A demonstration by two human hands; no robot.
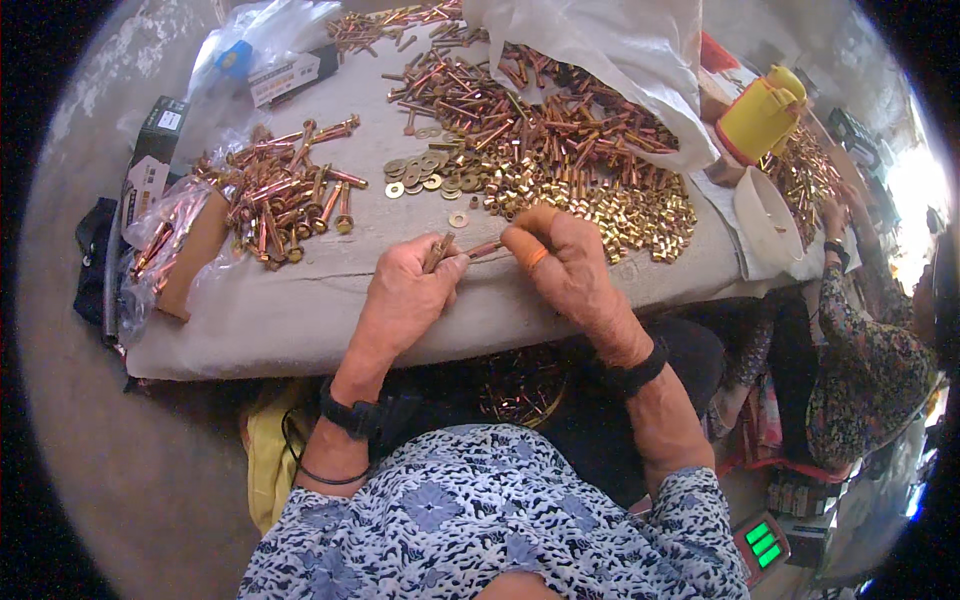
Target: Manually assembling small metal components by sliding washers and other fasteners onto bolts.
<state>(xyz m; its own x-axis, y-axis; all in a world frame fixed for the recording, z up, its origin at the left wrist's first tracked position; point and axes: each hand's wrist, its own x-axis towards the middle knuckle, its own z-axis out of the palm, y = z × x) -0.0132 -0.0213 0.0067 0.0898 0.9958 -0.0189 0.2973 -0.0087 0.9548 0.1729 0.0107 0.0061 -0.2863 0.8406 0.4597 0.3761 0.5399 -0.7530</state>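
The left hand (405,295) is curled around a few short copper-toned metal pieces (438,252) that jut up between thumb and fingers, and it also grips one end of a slim bolt (484,249). The right hand (568,262), with orange wrapping (530,246) on its digits, is closed in a pinch at the bolt's other end; its fingertips are partly hidden. The bolt lies roughly level between the two hands, above the near edge of the cloth-covered desk (250,335). Below that edge, a container of small metal parts (520,385) sits in shadow.

Just beyond the hands lies a single washer (458,219), with a cluster of washers (415,172) farther back. Beside the cluster, to the right, spreads a heap of short gold-coloured collars (610,215). On the left is a pile of bolts (285,200), next to a brown cardboard piece (193,255) and clear plastic.

Behind the collars stretches a larger heap of bolts (560,120), partly covered by a white sack (610,40). At the right stand a white bowl (768,222), tilted, and a yellow jug (757,125). Past them, a co-worker in a patterned top (865,370) reaches toward more bolts (800,170).
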